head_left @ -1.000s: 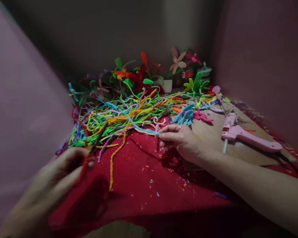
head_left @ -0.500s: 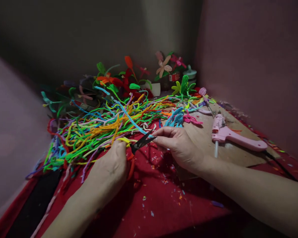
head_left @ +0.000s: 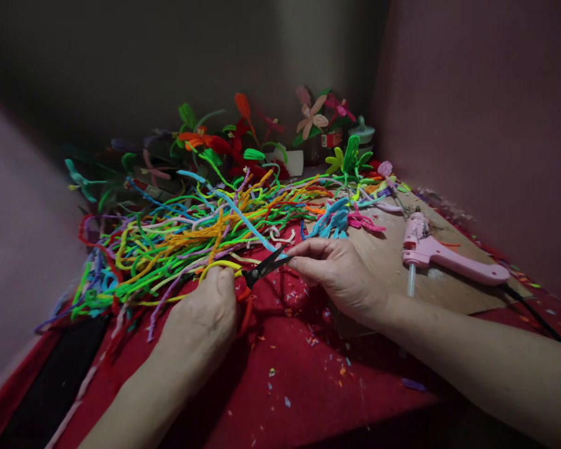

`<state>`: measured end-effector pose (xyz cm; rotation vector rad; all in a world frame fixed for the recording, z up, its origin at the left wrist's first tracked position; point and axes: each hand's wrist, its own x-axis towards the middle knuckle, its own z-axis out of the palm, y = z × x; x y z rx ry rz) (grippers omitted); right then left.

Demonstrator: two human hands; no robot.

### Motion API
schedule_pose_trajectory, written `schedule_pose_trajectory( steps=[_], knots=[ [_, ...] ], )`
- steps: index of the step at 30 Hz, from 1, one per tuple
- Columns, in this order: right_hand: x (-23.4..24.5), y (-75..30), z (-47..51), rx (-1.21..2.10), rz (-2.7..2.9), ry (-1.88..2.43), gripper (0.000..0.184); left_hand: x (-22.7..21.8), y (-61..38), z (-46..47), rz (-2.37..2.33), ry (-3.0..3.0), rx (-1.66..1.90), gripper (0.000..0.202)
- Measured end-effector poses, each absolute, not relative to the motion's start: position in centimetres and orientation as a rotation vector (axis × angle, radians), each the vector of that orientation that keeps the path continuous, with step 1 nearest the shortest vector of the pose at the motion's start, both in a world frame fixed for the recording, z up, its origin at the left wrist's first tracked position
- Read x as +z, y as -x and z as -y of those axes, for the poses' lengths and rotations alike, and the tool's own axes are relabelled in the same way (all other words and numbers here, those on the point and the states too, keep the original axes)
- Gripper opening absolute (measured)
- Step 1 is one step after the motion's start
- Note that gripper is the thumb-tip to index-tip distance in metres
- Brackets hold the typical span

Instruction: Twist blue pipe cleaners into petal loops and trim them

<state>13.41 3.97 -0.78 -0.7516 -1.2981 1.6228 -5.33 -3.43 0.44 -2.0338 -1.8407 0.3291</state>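
Light-blue fuzzy stem (head_left: pixel 257 232): near end at the fingertips of the right hand (head_left: pixel 343 274), length running off beyond and to the left of that hand, over the pile. Change noted: a second ago the scissors (head_left: pixel 259 272) were well off to the left of the right hand; now the blades stand spread just beside its fingertips, the stem's end apparently between them. Reads as a cut being lined up, not yet made; little has shifted over the last half second. Stem is thin, fuzzy, fairly straight, with a slight bend; where it meets the pile is hard to tell. Right hand: thumb and forefinger closed in a narrow pinch on the stem. Left hand (head_left: pixel 210 305): curled round the yellow and red scissor handles. Beyond the left hand, a tangled pile of coloured stems (head_left: pixel 191 240). Just past the right hand, a light-blue looped bundle (head_left: pixel 331 219), with a pink piece (head_left: pixel 365 221) beside it. Right of the right hand, a pink glue gun (head_left: pixel 449 257) on cardboard (head_left: pixel 388 249). Nearer than both hands, small clippings (head_left: pixel 313 341) on red cloth (head_left: pixel 308 393). Farthest out, fuzzy flowers (head_left: pixel 312 118).
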Motion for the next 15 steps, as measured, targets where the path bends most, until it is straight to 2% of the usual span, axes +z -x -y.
schedule_pose_trajectory(
  steps=[15],
  knots=[
    [-1.40,-13.32,-4.53,1.697,1.245,0.683,0.006,0.48,4.81,3.86,1.825,2.035,0.408,0.020]
  ],
)
